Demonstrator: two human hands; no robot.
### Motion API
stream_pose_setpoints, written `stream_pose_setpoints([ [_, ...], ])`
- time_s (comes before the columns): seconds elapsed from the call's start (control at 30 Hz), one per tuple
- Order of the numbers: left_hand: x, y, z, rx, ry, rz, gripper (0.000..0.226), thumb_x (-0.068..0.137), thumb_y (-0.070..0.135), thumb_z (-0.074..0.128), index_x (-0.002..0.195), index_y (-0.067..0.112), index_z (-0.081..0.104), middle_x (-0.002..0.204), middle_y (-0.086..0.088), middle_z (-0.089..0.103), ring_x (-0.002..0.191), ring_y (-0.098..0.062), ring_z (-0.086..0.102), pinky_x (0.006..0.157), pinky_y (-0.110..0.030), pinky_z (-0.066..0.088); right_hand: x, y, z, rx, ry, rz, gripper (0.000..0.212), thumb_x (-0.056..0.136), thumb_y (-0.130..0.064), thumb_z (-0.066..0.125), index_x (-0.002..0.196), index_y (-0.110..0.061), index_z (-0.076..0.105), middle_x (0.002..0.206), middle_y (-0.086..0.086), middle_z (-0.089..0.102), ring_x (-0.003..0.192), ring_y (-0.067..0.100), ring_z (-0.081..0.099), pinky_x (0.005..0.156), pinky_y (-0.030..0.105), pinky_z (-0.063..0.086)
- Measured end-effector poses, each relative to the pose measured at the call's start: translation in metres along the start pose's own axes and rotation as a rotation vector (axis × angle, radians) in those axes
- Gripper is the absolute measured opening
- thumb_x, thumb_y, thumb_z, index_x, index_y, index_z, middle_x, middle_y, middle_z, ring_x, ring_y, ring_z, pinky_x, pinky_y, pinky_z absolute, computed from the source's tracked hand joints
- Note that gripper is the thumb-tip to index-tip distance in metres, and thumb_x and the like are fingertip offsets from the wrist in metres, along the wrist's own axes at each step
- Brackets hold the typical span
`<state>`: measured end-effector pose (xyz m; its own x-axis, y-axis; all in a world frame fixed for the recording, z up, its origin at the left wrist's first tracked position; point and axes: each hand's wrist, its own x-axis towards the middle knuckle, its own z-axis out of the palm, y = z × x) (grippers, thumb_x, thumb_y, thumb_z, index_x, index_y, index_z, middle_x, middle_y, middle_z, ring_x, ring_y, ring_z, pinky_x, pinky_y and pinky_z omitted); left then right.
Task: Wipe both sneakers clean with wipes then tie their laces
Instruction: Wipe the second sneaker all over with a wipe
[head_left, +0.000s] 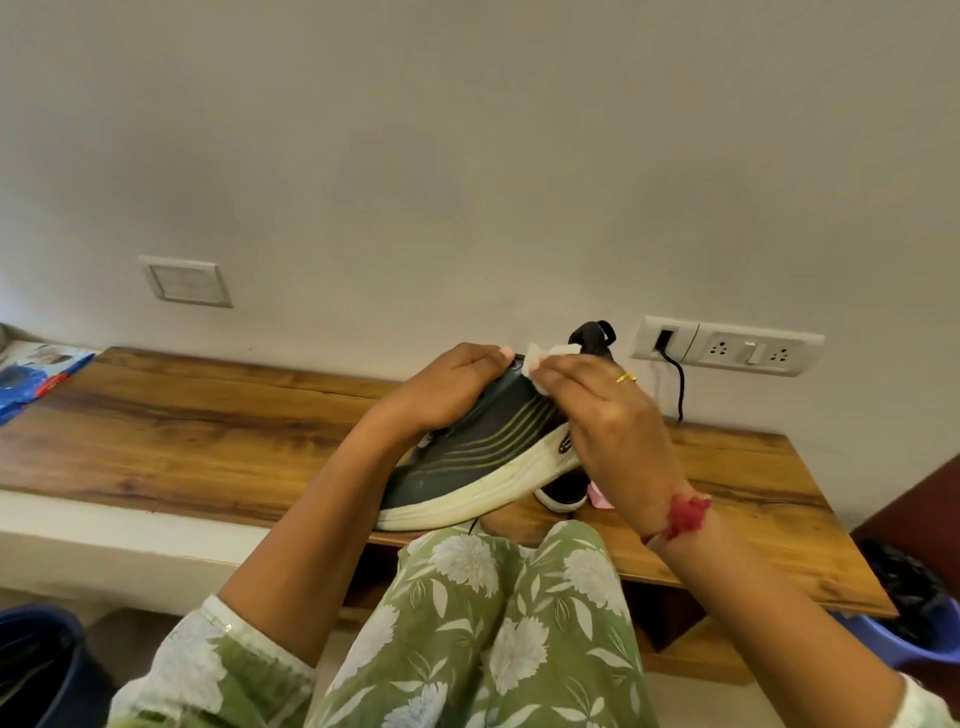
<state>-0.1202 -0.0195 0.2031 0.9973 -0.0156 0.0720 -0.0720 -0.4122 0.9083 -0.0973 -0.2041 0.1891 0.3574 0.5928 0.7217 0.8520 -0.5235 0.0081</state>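
Black second sneaker behind right hand

You are working in soft, even light, moderately bright, and you cannot tell where it comes from. The pale wall reads flat and slightly grey, dimmer toward the top left. Shadows are faint and soft-edged, and the deepest one sits under the overhang of the bench. The wood carries a mild sheen without hard glare. The wipe in your right hand is the brightest spot, its folds nearly washed out. Your left hand looks a little soft at the edges. The wide lens bows the bench's front edge and tilts the switch plate. The lower corners fall dark.
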Motion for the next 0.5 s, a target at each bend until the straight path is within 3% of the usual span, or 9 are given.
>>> stream_pose_setpoints([
  [0.13,0.002,-0.004,-0.001,-0.040,-0.024,-0.021,0.037,0.104,0.026,0.036,0.086,0.015,0.067,0.086,-0.007,0.067,0.082,-0.020,0.060,0.084,-0.035,0.045,-0.014,-0.019,0.012,-0.015,-0.124,-0.240,0.029,0.087,-0.006,0.049,0.107,-0.002,0.070,0.109,0.012,0.068,0.102,0.023,0.064,0.096,0.029,0.045],
  [0.27,0.007,-0.005,-0.003,-0.003,-0.021,-0.021,0.037,0.105,0.027,0.035,0.091,0.014,0.068,0.093,-0.011,0.069,0.087,-0.024,0.063,0.085,-0.036,0.047,0.001,0.002,0.007,-0.016,-0.021,0.050,0.034,0.087,-0.009,0.044,0.110,-0.004,0.068,0.111,0.012,0.068,0.104,0.026,0.064,0.093,0.036,0.051],
  [0.4,0.007,-0.008,-0.003,-0.053,-0.049,-0.038,0.038,0.104,0.022,0.037,0.081,0.012,0.065,0.078,-0.004,0.065,0.073,-0.014,0.057,0.073,-0.029,0.044,-0.011,-0.024,0.020,-0.007,-0.069,-0.187,0.028,0.088,-0.005,0.048,0.105,-0.004,0.070,0.106,0.011,0.069,0.100,0.022,0.065,0.102,0.033,0.040],
  [0.5,0.009,-0.009,-0.004,-0.030,-0.028,-0.050,0.039,0.104,0.025,0.036,0.090,0.006,0.068,0.085,-0.008,0.068,0.077,-0.020,0.061,0.074,-0.030,0.047,-0.001,0.000,0.017,-0.071,0.008,-0.008,0.034,0.085,-0.003,0.043,0.103,-0.008,0.071,0.103,0.007,0.071,0.096,0.020,0.067,0.110,0.046,0.028],
])
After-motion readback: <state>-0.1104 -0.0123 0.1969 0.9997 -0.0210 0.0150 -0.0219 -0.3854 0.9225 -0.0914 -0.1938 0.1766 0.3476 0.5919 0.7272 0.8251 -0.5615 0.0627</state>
